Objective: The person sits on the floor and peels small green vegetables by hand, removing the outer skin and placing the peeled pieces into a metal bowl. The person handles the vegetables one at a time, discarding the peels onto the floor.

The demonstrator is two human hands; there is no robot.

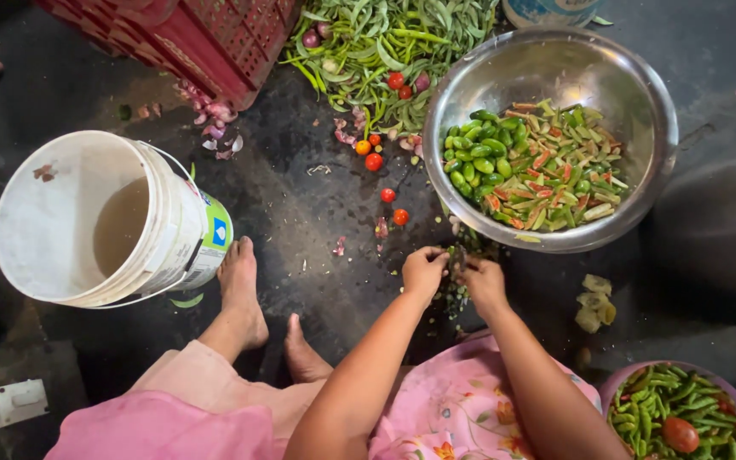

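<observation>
A person is sitting low on the dark floor [317,213] and working with both hands close together. The left hand [423,271] is curling shut around one end of a small green pod [457,258], and the right hand [483,281] is pinching the other end, so both hands are gripping the same little thing. The pod is sitting right between the two hands, just in front of the big steel bowl [641,94]. It is mostly hidden, so I cannot tell if it is a bean or a chilli. The bowl is holding lots of cut green and red pieces [538,166]. It looks like the person is in the middle of snapping or trimming the pod, one of many. To me, the next move is calling for a small twist or pull to break it, then a short lift so the pieces are dropping into the steel bowl just beyond the hands. A heap of whole green pods [385,43] is lying farther off near a red crate [206,38], with little red tomatoes [374,161] scattered on the floor between the heap and the hands. A white bucket [61,221] is tipping on its side beside the person's bare foot [238,285]. A purple bowl [619,385] with more green pods is waiting by the right arm.
</observation>
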